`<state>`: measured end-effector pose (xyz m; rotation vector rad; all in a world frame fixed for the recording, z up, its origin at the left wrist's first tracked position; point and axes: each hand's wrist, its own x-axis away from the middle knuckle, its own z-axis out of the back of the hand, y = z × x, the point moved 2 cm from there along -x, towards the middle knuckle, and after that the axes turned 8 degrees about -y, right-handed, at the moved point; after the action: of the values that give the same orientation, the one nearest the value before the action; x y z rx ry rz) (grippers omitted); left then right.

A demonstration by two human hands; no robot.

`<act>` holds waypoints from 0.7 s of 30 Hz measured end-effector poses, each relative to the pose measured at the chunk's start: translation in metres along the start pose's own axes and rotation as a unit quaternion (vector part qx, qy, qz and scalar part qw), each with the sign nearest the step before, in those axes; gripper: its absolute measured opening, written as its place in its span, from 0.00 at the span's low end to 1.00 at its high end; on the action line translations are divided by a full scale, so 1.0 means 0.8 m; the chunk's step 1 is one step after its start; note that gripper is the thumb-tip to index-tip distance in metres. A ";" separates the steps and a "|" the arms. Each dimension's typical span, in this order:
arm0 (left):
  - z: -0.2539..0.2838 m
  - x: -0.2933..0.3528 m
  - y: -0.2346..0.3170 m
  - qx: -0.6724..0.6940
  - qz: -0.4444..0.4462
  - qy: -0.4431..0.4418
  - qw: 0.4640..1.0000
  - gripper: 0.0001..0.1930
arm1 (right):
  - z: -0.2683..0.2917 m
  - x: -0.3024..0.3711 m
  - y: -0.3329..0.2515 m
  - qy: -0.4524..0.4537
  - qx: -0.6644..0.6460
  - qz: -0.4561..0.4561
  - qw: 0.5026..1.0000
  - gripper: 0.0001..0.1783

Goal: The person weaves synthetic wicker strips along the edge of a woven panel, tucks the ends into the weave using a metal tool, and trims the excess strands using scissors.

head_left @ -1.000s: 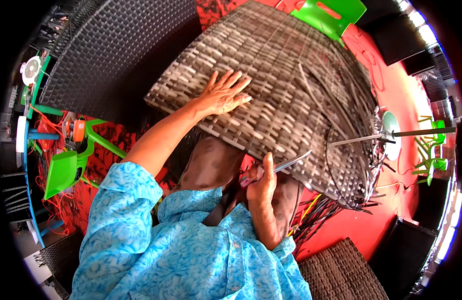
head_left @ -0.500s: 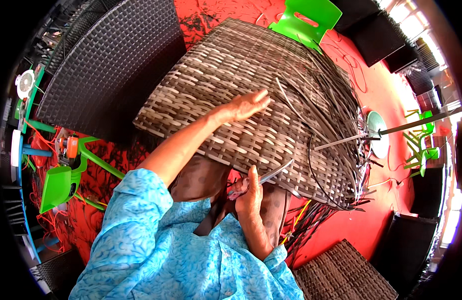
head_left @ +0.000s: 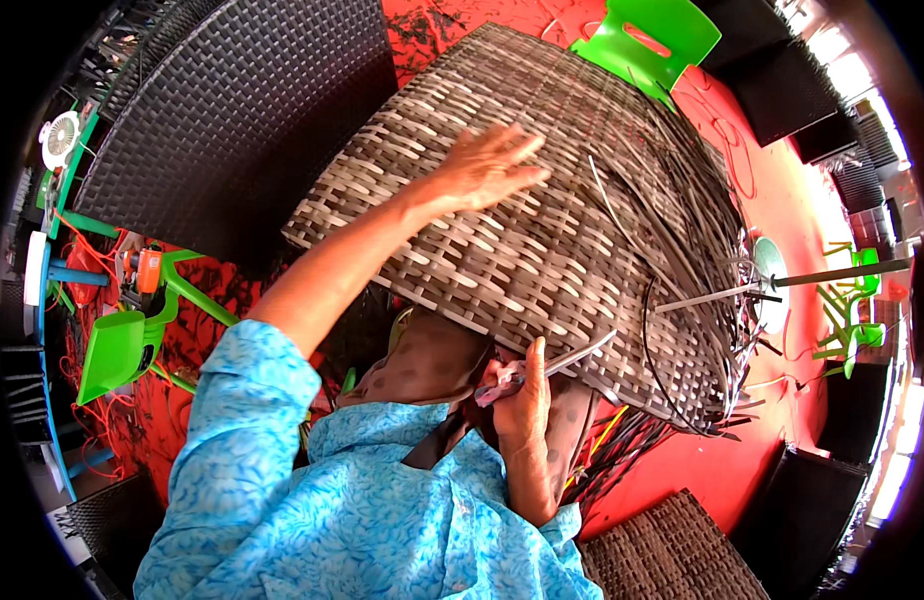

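A woven panel [head_left: 462, 270] of brown and beige flat strips lies in front of me, its near edge over my lap. Above its left-middle part is my left hand [head_left: 487, 172], palm toward the weave, fingers apart and slightly blurred, holding nothing; whether it touches the weave I cannot tell. Loose dark strips [head_left: 672, 235] fan out over the panel's right side. At the near edge my right hand [head_left: 525, 405] is closed round a thin metal-bladed tool [head_left: 584, 351] with a pinkish cloth-like wrap [head_left: 501, 380] at its handle end. The blade points up and right over the weave.
A dark woven panel [head_left: 242, 130] stands at the left. One green chair [head_left: 647, 45] is at the far side; another green chair [head_left: 112, 355] stands at left near an orange tool [head_left: 149, 270]. A brown woven piece [head_left: 672, 555] lies at the lower right on the red floor [head_left: 632, 480].
My left hand has moved left and farther away across the weave, and its fingers have spread. My right hand keeps its grip on the tool. The whole view has shifted slightly.
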<state>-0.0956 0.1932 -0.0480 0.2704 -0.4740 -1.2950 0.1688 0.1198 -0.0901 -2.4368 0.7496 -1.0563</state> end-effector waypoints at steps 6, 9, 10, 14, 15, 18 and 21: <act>-0.073 0.029 -0.071 -0.120 0.062 -0.014 0.991 0.40 | -0.002 -0.011 0.005 -0.004 -0.030 -0.005 1.000 0.25; -0.045 0.042 -0.056 -0.013 0.068 0.034 0.997 0.38 | 0.007 -0.005 0.007 -0.018 -0.017 0.011 1.000 0.26; -0.031 0.066 -0.044 -0.039 0.039 0.078 0.995 0.37 | 0.003 -0.003 0.006 -0.004 -0.015 0.010 1.000 0.26; -0.041 0.179 -0.010 -0.122 -0.023 0.089 0.988 0.38 | 0.007 -0.001 0.001 -0.007 -0.011 0.013 1.000 0.26; -0.057 0.201 -0.015 -0.158 -0.025 0.044 0.986 0.39 | 0.010 -0.002 0.005 -0.004 -0.010 0.009 1.000 0.26; -0.063 0.216 -0.017 -0.142 -0.026 0.039 0.989 0.40 | 0.013 -0.003 0.010 -0.022 -0.009 0.006 1.000 0.26; -0.079 0.229 -0.007 -0.117 -0.051 0.063 0.990 0.41 | 0.008 -0.001 0.007 -0.005 0.006 0.008 1.000 0.26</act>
<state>-0.0342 0.0111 -0.0720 0.1803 -0.1996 -1.4095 0.1716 0.1168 -0.0975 -2.4194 0.7558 -1.0391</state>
